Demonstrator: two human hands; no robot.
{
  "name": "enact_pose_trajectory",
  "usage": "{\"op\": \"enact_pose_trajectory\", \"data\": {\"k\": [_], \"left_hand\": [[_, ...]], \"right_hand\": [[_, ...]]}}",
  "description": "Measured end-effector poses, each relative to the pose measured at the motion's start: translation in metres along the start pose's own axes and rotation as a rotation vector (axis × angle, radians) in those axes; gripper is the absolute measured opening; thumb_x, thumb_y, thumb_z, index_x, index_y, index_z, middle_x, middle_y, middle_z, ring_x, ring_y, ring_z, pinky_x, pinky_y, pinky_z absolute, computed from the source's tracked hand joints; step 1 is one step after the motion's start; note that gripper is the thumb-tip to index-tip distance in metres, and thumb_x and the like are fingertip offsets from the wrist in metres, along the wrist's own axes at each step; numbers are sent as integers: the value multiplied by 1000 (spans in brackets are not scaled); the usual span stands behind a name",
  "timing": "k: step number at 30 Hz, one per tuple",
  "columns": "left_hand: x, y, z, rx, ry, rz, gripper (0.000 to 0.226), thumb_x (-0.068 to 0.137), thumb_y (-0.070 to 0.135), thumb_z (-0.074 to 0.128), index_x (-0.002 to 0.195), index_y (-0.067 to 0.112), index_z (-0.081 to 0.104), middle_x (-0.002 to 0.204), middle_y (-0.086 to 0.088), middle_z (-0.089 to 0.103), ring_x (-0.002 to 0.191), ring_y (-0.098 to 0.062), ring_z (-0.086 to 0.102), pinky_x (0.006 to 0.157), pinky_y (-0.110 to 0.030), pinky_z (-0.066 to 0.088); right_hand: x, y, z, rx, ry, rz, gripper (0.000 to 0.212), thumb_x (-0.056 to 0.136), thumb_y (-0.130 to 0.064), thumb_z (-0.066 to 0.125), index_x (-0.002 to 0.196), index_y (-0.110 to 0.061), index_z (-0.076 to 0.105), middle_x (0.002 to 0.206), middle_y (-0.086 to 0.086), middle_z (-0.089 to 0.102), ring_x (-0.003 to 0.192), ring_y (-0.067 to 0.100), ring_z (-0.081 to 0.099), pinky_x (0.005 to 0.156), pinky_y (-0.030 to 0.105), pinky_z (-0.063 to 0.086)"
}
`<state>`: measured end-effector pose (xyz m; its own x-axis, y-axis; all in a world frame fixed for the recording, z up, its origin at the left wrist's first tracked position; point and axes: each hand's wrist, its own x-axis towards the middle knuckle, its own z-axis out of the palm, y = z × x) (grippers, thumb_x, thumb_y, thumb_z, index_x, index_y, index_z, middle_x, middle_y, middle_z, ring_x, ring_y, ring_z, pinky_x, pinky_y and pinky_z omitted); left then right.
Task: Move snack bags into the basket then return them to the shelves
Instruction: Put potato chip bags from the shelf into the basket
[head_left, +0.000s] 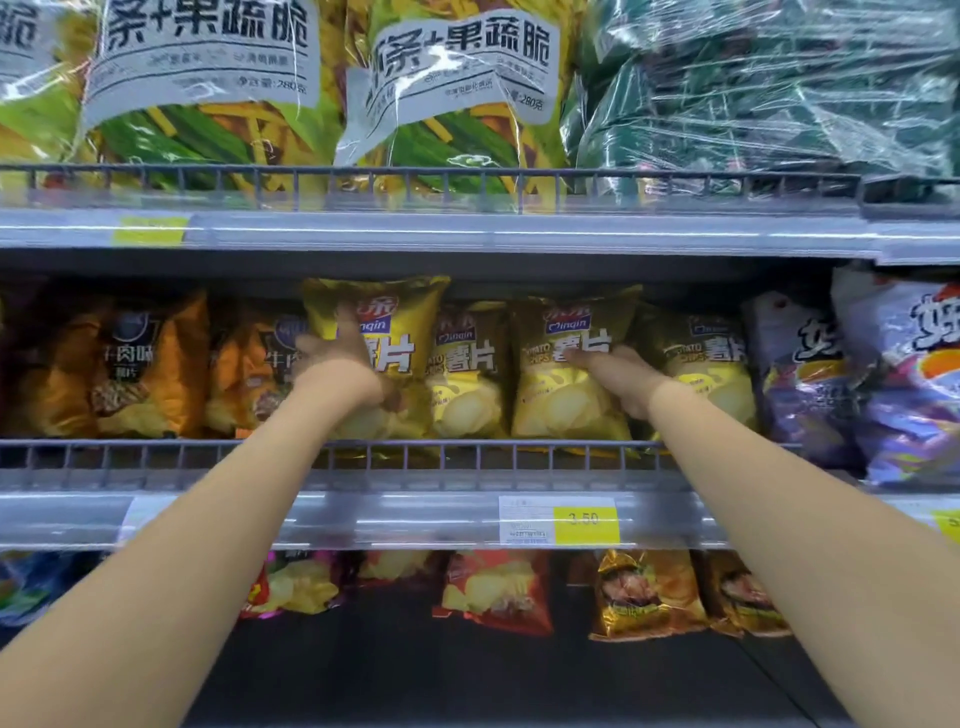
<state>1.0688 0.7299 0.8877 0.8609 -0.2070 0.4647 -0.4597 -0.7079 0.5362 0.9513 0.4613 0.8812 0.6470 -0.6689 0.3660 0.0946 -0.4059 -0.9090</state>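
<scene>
While both arms reach in, left hand (337, 358) gripping yellow chip bag (384, 322), right hand (618, 376) on another (566, 395)

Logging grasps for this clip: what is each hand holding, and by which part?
Left hand grips a yellow potato chip bag at its left edge, mid-height. Right hand presses another yellow potato chip bag on its right side; a closed grasp cannot be told.

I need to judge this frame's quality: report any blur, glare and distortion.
Head view: wide-angle bending bows the shelf rails; the left hand is motion-smeared, the right hand sharper; glare streaks the wrapped green packs; the price tag is too soft to read fully.
</scene>
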Motion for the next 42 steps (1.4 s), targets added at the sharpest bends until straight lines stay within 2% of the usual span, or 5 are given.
{"op": "enact_pose_trajectory", "data": {"k": [8, 18, 26, 34, 42], "left_hand": [[39, 10, 15, 185, -9, 9, 137, 58, 55, 85, 153, 23, -10, 151, -33, 15, 137, -48, 27, 103, -49, 38], [57, -6, 17, 261, -123, 75, 118, 62, 63, 78, 154, 20, 17, 158, -25, 10, 145, -44, 7, 113, -50, 24], [29, -6, -5, 128, -134, 63, 135, 66, 69, 71, 151, 13, -16, 156, -30, 0, 142, -50, 8, 114, -55, 22], [-72, -14, -19, 281, 139, 362, 88, 81, 70, 53, 143, 11, 32, 145, -27, 31, 131, -45, 32, 106, -52, 32], [-166, -81, -5, 194, 253, 693, 70, 89, 48, 50, 147, 14, 31, 152, -26, 25, 141, -44, 20, 114, -54, 19]], "right_hand": [[7, -19, 17, -704, 100, -96, 98, 66, -66, 73, 142, -12, 43, 147, 14, 42, 134, 35, 40, 109, 45, 37], [10, -5, 5, -637, -100, -3, 140, 34, -92, 65, 150, -22, 30, 152, 2, 39, 134, 27, 42, 111, 42, 35], [-42, -41, 23, -808, 130, 99, 133, 69, -78, 60, 150, -8, -17, 160, 18, 6, 142, 39, 24, 113, 45, 31], [-154, -60, 66, -1099, 320, -240, 65, 88, -48, 56, 137, -11, 36, 138, 23, 40, 127, 41, 37, 101, 48, 36], [-265, -22, 115, -1321, 335, -514, 49, 90, -45, 49, 128, -13, 48, 123, 17, 50, 113, 36, 44, 87, 44, 38]]}}
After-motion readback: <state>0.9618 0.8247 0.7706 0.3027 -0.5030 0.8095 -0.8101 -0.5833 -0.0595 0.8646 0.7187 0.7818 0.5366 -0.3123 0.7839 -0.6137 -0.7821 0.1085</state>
